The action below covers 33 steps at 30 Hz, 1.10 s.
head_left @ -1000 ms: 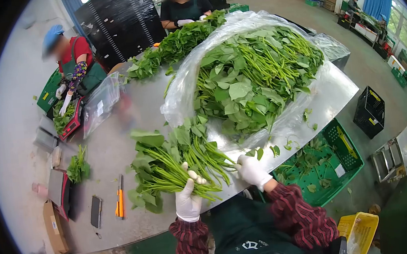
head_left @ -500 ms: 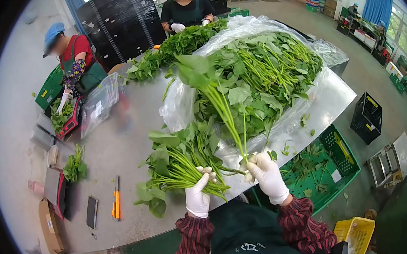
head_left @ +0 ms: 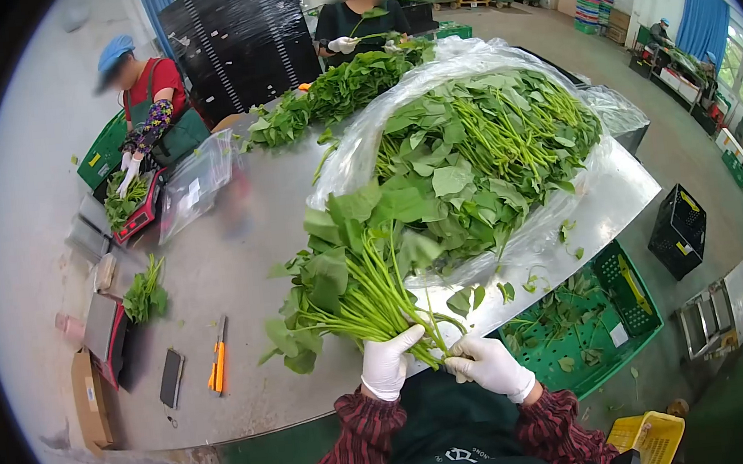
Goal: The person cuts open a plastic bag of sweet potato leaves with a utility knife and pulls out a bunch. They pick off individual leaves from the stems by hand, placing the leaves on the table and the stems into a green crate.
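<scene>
My left hand (head_left: 389, 364), in a white glove, is closed around a bunch of leafy greens (head_left: 360, 300) with long pale-green stems. The leaves fan out up and to the left above the metal table (head_left: 258, 350). Close beside it, my right hand (head_left: 489, 368), also gloved, pinches stem ends at the lower right of the bunch; its fingertips are partly hidden. Beyond both hands, a large heap of the same greens (head_left: 487, 136) lies in an opened clear plastic bag (head_left: 341, 150). A few loose leaves (head_left: 463, 301) lie near my right hand.
A green crate (head_left: 637, 296) with leaf scraps stands below the table at right. An orange utility knife (head_left: 218, 359), a phone (head_left: 171, 378) and a scale (head_left: 106, 338) lie at left. Two co-workers stand across the table, one at a red scale (head_left: 141, 209).
My right hand has come down and left to my left hand, bringing its stems against the bunch. The far co-worker now holds up a leafy stem. The view has shifted slightly.
</scene>
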Each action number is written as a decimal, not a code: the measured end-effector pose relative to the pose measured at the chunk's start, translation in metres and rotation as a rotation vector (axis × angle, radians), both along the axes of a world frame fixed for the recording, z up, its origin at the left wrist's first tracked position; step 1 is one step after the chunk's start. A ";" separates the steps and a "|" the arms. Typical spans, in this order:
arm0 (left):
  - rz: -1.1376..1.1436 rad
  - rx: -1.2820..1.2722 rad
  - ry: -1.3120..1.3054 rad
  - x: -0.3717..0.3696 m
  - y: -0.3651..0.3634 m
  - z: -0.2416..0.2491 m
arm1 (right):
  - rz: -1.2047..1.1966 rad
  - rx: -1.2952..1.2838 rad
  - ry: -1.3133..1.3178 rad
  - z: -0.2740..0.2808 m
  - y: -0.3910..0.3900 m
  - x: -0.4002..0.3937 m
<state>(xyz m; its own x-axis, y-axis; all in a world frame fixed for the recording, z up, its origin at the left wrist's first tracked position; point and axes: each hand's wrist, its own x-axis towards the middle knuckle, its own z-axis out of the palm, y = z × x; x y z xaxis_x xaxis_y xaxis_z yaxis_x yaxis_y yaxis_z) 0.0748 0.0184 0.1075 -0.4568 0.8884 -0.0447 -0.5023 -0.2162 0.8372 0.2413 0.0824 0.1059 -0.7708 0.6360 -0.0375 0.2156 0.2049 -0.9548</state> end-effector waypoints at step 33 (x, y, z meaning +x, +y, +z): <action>0.228 0.208 -0.298 -0.040 -0.032 -0.006 | -0.292 0.718 -0.243 -0.074 0.048 0.024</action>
<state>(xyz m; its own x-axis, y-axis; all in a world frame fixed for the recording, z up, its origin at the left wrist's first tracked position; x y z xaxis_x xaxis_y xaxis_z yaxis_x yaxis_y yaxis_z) 0.0345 -0.0138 0.1019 -0.6368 0.7702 -0.0355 -0.6357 -0.4984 0.5894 0.2649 0.1302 0.0315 -0.5928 0.7427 0.3114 0.5395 0.6533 -0.5312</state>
